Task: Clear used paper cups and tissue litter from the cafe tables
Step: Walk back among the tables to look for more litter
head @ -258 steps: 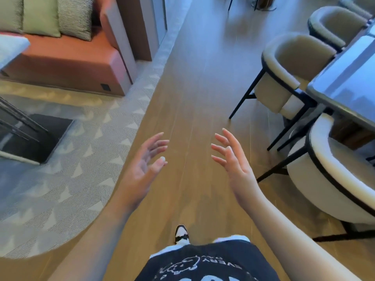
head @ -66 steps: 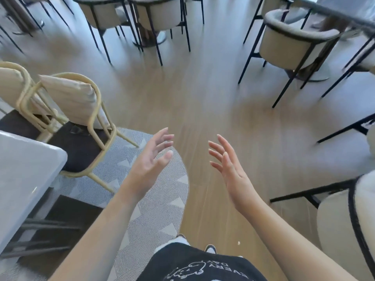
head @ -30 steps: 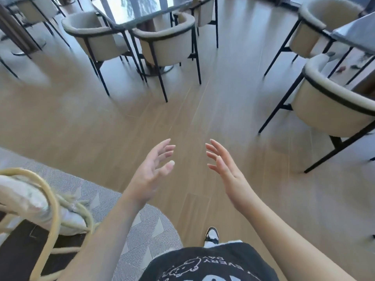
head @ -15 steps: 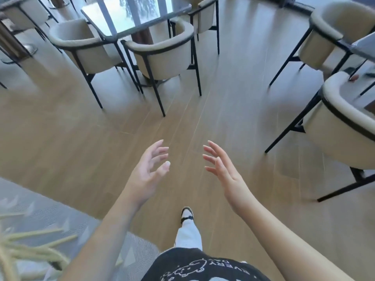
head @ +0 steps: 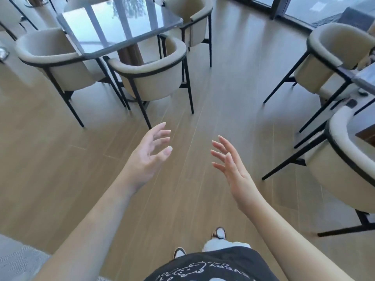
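Wood-plank cafe floor (head: pixel 223 94) fills the head view, crossed by a person on foot. Compared with half a second ago, the glass-topped table (head: pixel 119 23) at 11 o'clock and its cream armchairs have drawn nearer and slid lower in the frame; the nearest armchair (head: pixel 150 72) now stands just beyond the left hand. The patterned rug (head: pixel 18 258) has shrunk to a sliver at 8 o'clock, and the second table (head: pixel 365 78) at 2 o'clock shows only its near edge.

Left hand (head: pixel 151 157) and right hand (head: pixel 233 165) remain raised at chest height, palms turned toward each other, fingers spread and loosely curled, holding nothing, well apart from any furniture.

Task objects: no paper cup or tissue is discernible. The glass top at 11 o'clock shows only reflections. Small dark items (head: pixel 352 102) lie near the right-hand table, too small to identify.

Interpretation: the shift in view indicates walking between tables in search of litter; collection at this spot has not begun. The reflective top appears to need no clearing, so the likely next move is a check of the 2 o'clock table, though its surface is mostly out of frame.
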Demonstrator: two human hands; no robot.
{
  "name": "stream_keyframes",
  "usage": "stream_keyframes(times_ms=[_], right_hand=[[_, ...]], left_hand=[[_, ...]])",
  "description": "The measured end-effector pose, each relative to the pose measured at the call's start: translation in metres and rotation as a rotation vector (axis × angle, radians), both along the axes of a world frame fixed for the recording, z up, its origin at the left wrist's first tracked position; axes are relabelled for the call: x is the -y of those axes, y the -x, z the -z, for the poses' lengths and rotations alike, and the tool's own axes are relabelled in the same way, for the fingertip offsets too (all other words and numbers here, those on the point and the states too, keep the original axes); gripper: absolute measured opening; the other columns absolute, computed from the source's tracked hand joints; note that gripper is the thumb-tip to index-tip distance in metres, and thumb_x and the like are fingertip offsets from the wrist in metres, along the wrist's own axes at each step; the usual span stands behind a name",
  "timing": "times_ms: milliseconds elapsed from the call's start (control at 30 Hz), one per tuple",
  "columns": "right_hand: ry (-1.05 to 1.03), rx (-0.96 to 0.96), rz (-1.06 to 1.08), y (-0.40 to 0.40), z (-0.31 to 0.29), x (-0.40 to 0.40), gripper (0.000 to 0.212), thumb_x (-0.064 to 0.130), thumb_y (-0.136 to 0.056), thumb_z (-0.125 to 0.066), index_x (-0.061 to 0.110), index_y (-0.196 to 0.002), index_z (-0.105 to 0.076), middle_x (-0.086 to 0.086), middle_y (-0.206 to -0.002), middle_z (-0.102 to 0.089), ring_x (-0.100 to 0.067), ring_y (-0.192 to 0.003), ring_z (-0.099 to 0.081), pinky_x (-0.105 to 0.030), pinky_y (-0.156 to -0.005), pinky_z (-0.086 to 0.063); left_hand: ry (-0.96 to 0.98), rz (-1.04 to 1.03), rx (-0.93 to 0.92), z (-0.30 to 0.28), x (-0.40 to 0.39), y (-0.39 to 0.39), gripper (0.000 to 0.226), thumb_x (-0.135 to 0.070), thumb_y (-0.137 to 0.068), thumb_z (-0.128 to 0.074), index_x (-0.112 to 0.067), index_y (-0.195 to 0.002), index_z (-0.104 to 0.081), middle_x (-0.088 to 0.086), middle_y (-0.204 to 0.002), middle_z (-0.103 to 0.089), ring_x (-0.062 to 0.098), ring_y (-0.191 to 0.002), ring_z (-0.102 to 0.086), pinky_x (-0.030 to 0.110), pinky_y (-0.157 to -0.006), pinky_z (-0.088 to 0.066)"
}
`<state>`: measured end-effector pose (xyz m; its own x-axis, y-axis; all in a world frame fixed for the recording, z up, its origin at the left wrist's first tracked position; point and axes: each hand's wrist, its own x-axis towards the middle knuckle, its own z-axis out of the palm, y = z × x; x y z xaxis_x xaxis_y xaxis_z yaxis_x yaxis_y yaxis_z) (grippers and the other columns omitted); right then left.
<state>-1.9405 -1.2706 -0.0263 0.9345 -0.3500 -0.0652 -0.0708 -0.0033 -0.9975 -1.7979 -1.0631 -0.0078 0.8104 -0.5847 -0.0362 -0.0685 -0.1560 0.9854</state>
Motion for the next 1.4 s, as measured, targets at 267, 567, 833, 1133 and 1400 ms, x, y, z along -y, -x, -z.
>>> stream_keyframes(times_ms=[267, 567, 833, 1133, 1400], right_hand=[[0.004, -0.002, -0.080, -0.110, 0.001, 0.109, 0.052, 0.069, -0.095, -0.035, 0.055, -0.145, -0.036, 0.027, -0.146, -0.047, 0.001, -0.137, -0.045, -0.031, -0.112, -0.039], [-0.006, 0.031, -0.165, -0.230, -0.006, 0.193, 0.058, 0.081, -0.087, -0.040, 0.060, -0.141, -0.038, 0.026, -0.146, -0.048, -0.003, -0.138, -0.046, -0.036, -0.111, -0.040], [-0.017, -0.007, -0.161, -0.338, 0.016, 0.233, 0.062, 0.077, -0.090, -0.041, 0.051, -0.146, -0.038, 0.022, -0.148, -0.048, -0.006, -0.139, -0.046, -0.040, -0.113, -0.040], [-0.016, 0.001, -0.020, -0.484, 0.005, 0.282, 0.067, 0.078, -0.089, -0.041, 0.049, -0.149, -0.034, 0.027, -0.145, -0.048, -0.001, -0.136, -0.047, -0.037, -0.113, -0.040], [-0.031, -0.014, 0.070, -0.563, 0.010, 0.375, 0.056, 0.068, -0.094, -0.038, 0.050, -0.147, -0.035, 0.026, -0.144, -0.050, -0.002, -0.135, -0.049, -0.031, -0.109, -0.043]], left_hand=[[0.018, -0.063, -0.029, 0.008, 0.114, -0.098, 0.075, -0.077, -0.076, -0.072, -0.055, -0.143, -0.046, -0.020, -0.142, -0.057, 0.009, -0.137, -0.053, 0.056, -0.107, -0.050], [0.009, -0.195, -0.039, 0.000, 0.167, -0.187, 0.074, -0.075, -0.078, -0.071, -0.056, -0.144, -0.044, -0.019, -0.145, -0.054, 0.010, -0.139, -0.051, 0.059, -0.110, -0.046], [-0.014, -0.164, -0.068, 0.030, 0.206, -0.297, 0.077, -0.075, -0.077, -0.072, -0.056, -0.146, -0.042, -0.022, -0.146, -0.052, 0.007, -0.140, -0.049, 0.056, -0.110, -0.047], [-0.066, 0.010, -0.019, 0.013, 0.277, -0.457, 0.062, -0.067, -0.082, -0.067, -0.065, -0.138, -0.043, -0.025, -0.144, -0.053, 0.002, -0.138, -0.049, 0.053, -0.111, -0.047], [-0.030, 0.098, -0.037, 0.010, 0.385, -0.560, 0.062, -0.073, -0.078, -0.070, -0.067, -0.135, -0.045, -0.024, -0.142, -0.055, 0.004, -0.139, -0.049, 0.052, -0.111, -0.047]])
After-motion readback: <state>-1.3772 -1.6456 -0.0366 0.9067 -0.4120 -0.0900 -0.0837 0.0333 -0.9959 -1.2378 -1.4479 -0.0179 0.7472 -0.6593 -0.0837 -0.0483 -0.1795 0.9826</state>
